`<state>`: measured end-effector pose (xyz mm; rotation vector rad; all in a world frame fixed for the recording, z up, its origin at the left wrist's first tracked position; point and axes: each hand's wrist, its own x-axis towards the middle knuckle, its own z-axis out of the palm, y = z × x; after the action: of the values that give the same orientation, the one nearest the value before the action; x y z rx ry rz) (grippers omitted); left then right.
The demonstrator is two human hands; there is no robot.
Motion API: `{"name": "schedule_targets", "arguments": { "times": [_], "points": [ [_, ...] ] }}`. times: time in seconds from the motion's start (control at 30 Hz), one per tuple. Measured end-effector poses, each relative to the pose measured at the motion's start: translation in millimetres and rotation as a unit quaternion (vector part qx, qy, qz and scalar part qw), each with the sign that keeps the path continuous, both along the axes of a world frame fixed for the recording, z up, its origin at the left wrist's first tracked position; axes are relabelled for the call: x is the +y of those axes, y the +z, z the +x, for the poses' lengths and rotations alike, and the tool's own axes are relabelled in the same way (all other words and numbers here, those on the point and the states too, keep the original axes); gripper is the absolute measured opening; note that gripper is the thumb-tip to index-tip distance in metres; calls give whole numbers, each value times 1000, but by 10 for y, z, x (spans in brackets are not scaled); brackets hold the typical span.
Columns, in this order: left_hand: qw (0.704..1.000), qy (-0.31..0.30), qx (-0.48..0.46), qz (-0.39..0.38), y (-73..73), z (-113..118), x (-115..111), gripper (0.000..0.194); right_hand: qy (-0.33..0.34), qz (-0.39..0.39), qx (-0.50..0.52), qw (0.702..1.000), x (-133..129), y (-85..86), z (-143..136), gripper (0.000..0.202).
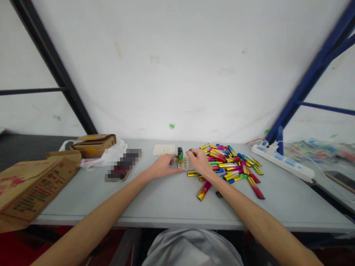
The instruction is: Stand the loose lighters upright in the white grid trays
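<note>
A small pale tray with round holes [188, 166] lies on the table in front of me. A few lighters with black tops [180, 157] stand upright in its left end. My left hand [163, 166] is curved around that end, thumb along the near edge and fingers at the far side, holding the tray. Above the tray's right part, my right hand [200, 162] pinches what looks like a lighter [191, 150]; only its small dark tip shows, the rest hidden by the fingers. Many shiny coloured lighters [227, 165] lie in a loose pile to the right.
Another pale tray [163, 149] lies behind my left hand. Further left are a pixelated dark object [124, 164], a white plastic bag [118, 147] and cardboard boxes [94, 145]. A white power strip [285, 162] and a phone [340, 179] lie at the right; a wall [177, 74] stands behind the table.
</note>
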<state>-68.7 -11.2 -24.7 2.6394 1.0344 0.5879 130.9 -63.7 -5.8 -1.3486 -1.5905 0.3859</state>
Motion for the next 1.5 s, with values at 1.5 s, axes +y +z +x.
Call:
{"name": "schedule_targets", "arguments": {
  "times": [1.5],
  "points": [
    [1000,5,-13,-5,-1,-16,1,62,240,-102,-331,907,-269,345,714,12]
  ]
}}
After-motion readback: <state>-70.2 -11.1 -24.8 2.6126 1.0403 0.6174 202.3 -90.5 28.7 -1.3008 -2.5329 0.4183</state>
